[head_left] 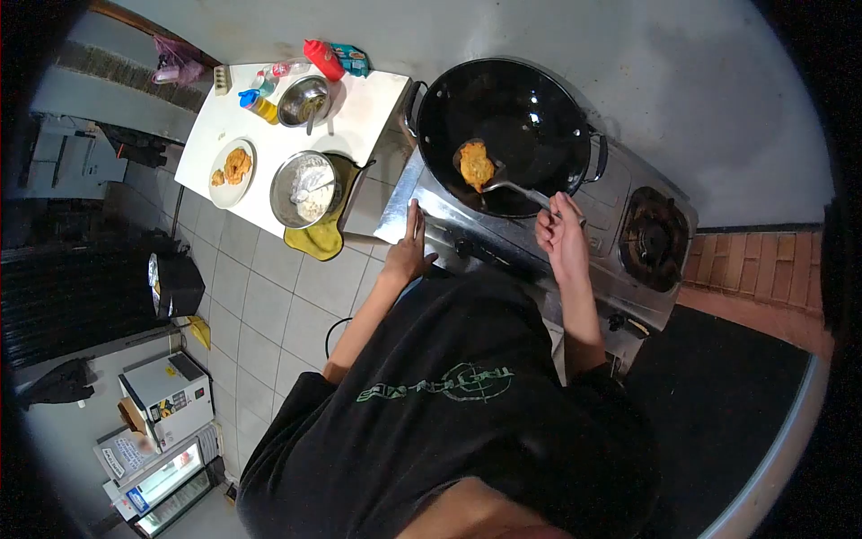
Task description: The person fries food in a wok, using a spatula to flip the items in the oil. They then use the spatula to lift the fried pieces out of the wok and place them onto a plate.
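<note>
In the head view, my right hand (565,234) grips the handle of a metal spoon (525,192) over the near side of a black wok (552,117). The spoon's end meets a golden-brown fritter (476,167), which lies toward the wok's lower left. Dark, shiny liquid sits in the bottom of the wok. My left hand (409,251) is empty, its fingers stretched out by the left front corner of the steel gas stove (426,199).
Left of the stove, a white table (202,166) holds a plate (241,190) with fried pieces, a bowl of white flour (280,202), a smaller metal bowl (292,106), a yellow cloth (321,241) and a red bottle (323,59). A bare burner (654,238) is at right.
</note>
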Available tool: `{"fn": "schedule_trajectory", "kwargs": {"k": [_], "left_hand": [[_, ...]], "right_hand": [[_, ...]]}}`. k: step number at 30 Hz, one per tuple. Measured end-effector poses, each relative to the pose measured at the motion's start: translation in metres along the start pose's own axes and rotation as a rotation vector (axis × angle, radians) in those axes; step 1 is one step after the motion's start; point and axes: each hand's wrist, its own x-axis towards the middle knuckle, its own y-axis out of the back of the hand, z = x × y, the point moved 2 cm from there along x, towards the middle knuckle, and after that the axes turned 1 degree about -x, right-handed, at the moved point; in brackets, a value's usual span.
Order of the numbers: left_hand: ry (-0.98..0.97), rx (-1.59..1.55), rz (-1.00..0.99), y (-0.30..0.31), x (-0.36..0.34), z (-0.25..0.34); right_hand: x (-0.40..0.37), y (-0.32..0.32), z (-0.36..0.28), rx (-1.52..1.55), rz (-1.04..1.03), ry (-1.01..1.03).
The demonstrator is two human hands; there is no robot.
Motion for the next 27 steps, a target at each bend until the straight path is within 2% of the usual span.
{"fn": "schedule_trajectory", "kwargs": {"k": [7,9,12,15,27], "left_hand": [[-0.013,0.002,0.001,0.001,0.001,0.0],[0.032,-0.011,-0.054,0.006,0.0,0.003],[-0.023,0.009,0.01,-0.002,0.002,-0.002],[0.007,-0.018,-0.017,0.002,0.001,0.001],[0.01,-0.052,0.004,0.002,0.0,0.002]], "right_hand": [[-0.001,0.0,0.008,-0.231,-0.041,0.137],[-0.004,-0.001,0.014,-0.333,-0.056,0.244],[-0.009,0.001,0.019,-0.402,-0.056,0.328],[-0.013,0.001,0.024,-0.48,-0.062,0.409],[-0.017,-0.002,0.031,-0.633,-0.058,0.552]]}}
